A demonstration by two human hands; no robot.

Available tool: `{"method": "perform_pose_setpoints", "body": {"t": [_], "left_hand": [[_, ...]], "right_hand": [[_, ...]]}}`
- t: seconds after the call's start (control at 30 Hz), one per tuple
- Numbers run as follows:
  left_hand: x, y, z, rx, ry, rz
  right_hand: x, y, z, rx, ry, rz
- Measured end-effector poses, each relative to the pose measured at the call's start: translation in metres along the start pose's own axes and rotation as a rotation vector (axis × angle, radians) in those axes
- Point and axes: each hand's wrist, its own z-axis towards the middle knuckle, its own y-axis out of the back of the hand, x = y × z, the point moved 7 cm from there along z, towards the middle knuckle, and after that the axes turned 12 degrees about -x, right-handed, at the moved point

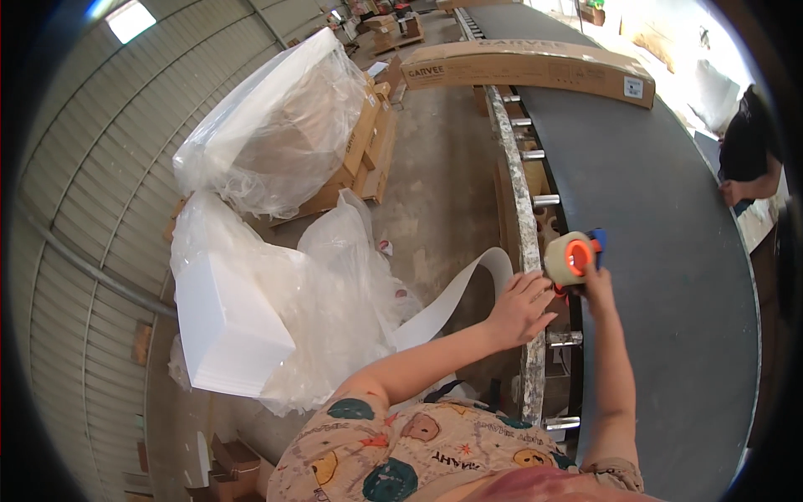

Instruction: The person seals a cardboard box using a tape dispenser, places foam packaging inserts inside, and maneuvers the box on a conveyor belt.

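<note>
My right hand (597,284) is closed around a tape dispenser (572,259) with a large roll of clear tape, an orange hub and a blue part. It is held above the left edge of the dark conveyor belt (669,335). Just left of the dispenser, my left hand (520,311) reaches over the worn metal rail (529,376), palm down, thumb apart from its bent fingers. Nothing shows in its grip, though the fingertips nearest the dispenser are partly hidden. A white flexible strip (456,301) curls up beside my left hand; I cannot tell whether they touch.
A long cardboard carton (535,71) lies across the belt's far part. To the left, a stack of white sheets (230,326) sits among clear plastic wrap (335,276). Beyond it stand plastic-covered cartons (364,138). Another person's hand (736,192) is at the belt's right edge.
</note>
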Motion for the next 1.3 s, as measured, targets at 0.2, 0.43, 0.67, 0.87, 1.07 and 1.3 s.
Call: {"method": "perform_pose_setpoints", "body": {"t": [0.2, 0.43, 0.67, 0.87, 1.07, 1.3], "left_hand": [[0.048, -0.008, 0.001, 0.231, -0.129, 0.419], [0.068, 0.007, -0.019, 0.099, -0.15, 0.534], [0.096, 0.008, -0.037, 0.097, -0.078, 0.555], [0.099, 0.004, -0.051, 0.077, -0.104, 0.651], [0.085, 0.027, -0.051, 0.012, -0.13, 0.604], [0.102, 0.104, -0.052, -0.096, -0.076, 0.57]], "right_hand": [[-0.007, -0.091, -0.043, 0.036, -0.009, 0.089], [-0.024, -0.135, -0.058, 0.085, 0.061, 0.107], [-0.024, -0.153, -0.097, 0.13, -0.054, -0.008], [-0.082, -0.169, -0.069, 0.196, -0.046, 0.05], [-0.035, -0.163, -0.107, 0.185, -0.147, 0.168], [0.001, -0.204, -0.152, 0.544, -0.09, 0.281]]}}
